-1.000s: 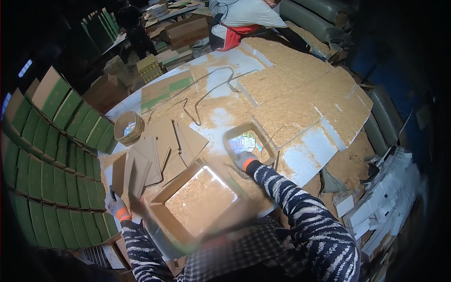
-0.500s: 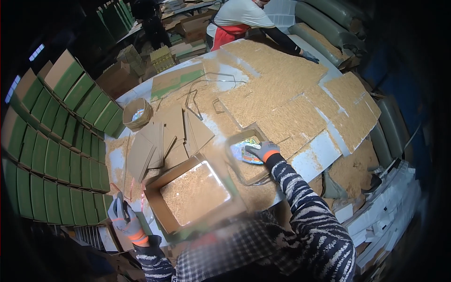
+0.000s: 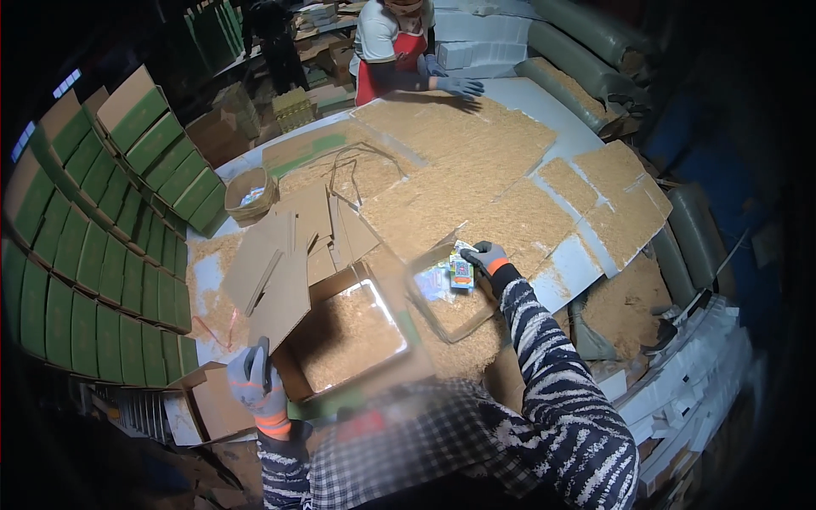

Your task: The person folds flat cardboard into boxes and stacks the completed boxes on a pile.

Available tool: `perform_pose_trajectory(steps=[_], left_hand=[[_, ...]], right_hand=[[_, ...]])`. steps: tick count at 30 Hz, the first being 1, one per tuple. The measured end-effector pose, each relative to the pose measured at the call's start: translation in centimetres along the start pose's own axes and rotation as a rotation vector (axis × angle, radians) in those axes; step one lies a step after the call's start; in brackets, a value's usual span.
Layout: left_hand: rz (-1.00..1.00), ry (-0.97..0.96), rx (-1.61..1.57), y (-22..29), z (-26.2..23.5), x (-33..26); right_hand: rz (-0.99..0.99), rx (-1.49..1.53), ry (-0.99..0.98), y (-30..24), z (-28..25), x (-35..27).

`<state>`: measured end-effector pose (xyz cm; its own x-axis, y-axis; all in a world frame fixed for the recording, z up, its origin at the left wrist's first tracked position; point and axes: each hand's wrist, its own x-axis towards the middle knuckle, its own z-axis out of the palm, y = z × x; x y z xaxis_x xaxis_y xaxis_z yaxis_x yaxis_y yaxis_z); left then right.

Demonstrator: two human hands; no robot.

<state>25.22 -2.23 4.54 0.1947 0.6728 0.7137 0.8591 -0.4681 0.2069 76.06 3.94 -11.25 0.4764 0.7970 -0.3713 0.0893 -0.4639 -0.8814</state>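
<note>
My gloved left hand [image 3: 257, 387] is closed on the near corner of a flat cardboard sheet [image 3: 285, 297], which tilts up beside the open carton [image 3: 297, 374]. A layer of tan shavings covers the carton's bottom. Farther right, my gloved right hand [image 3: 486, 257] pinches a small colourful printed packet [image 3: 461, 273] by its edge. The packet is held over a shallow rectangular bin [image 3: 455, 333]. More shiny packets [image 3: 434, 284] lie in that bin.
Tan shavings [image 3: 459, 187] spread thickly over the white table. A round basket [image 3: 252, 197] of packets stands at the far left, near stacked green-and-brown boxes [image 3: 102, 263]. Across the table, a person in a red apron reaches out a gloved hand [image 3: 460, 87]. Green sacks [image 3: 586, 51] lie at right.
My left hand has moved up and right and taken hold of the cardboard sheet. My right hand has lifted a packet from the bin. The other person has shifted left.
</note>
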Motion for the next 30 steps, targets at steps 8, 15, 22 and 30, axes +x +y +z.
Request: perform_pose_trajectory(steps=[8,15,22,30], left_hand=[[0.025,0.054,-0.045,-0.5,-0.1,-0.5],[0.102,0.035,-0.014,0.7,0.3,0.5],[0.290,-0.568,-0.231,1.4,2.8,-1.8],[0.108,-1.079,-0.309,-0.8,6.3,-5.0]], right_hand=[[-0.172,0.348,0.029,0.2,-2.1,-1.0],[-1.355,-0.099,-0.224,-12.0,9.1,-16.5],[-1.176,-0.661,-0.236,-9.6,10.4,-16.6],[-1.040,-0.522,-0.317,-8.8,10.6,-15.2]])
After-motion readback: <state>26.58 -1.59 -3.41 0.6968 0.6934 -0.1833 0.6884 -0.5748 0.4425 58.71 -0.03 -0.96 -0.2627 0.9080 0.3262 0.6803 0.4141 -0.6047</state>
